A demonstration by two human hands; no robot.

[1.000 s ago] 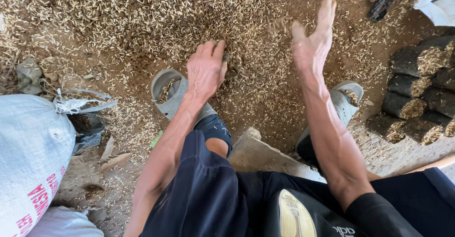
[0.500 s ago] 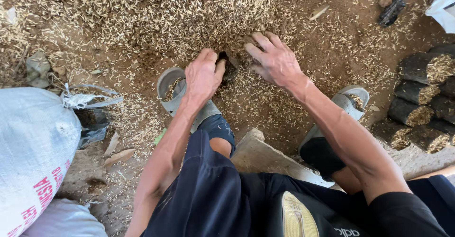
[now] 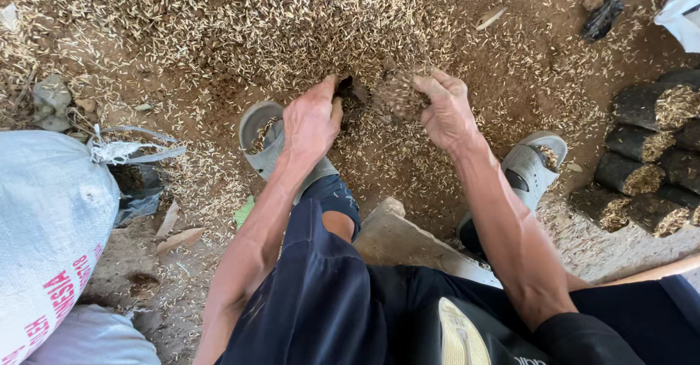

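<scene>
Seated figure filling a small dark bag [image 3: 348, 91] with a soil-and-husk mix [image 3: 397, 95]. Left hand [image 3: 310, 124] curled around the bag's mouth, holding it open near the ground. Right hand [image 3: 446, 113] cupped, fingers half closed over a loose handful of mix, just beside and slightly above the opening, grains spilling. Best done, by judgement, with the mouth held wide and the handful tipped low and directly over it. Filled dark bags [image 3: 645, 161] stacked at right; grey sandals [image 3: 266, 142] below.
</scene>
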